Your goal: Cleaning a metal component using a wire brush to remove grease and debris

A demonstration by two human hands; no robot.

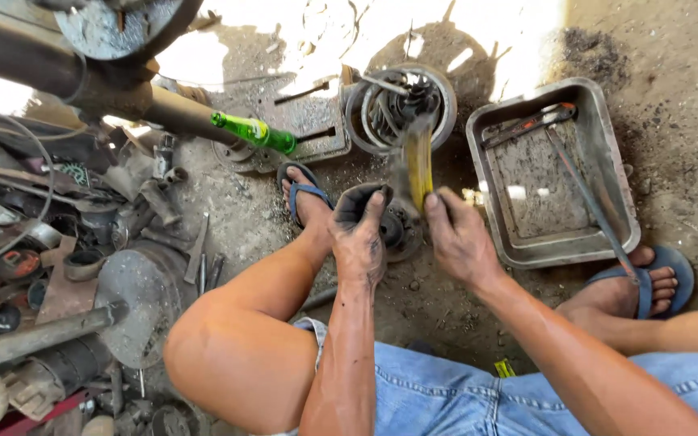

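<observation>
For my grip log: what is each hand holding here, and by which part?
The right hand grips a yellow-handled tool, blurred, by its lower handle end. The left hand cups the rim of a dark round metal part.

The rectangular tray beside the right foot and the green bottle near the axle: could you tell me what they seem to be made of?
The rectangular tray looks like sheet metal, dull grey and grimy, with a thin rolled rim and rounded corners. The green bottle appears to be glass: translucent, with sharp highlights, though clear plastic can't be ruled out.
</observation>
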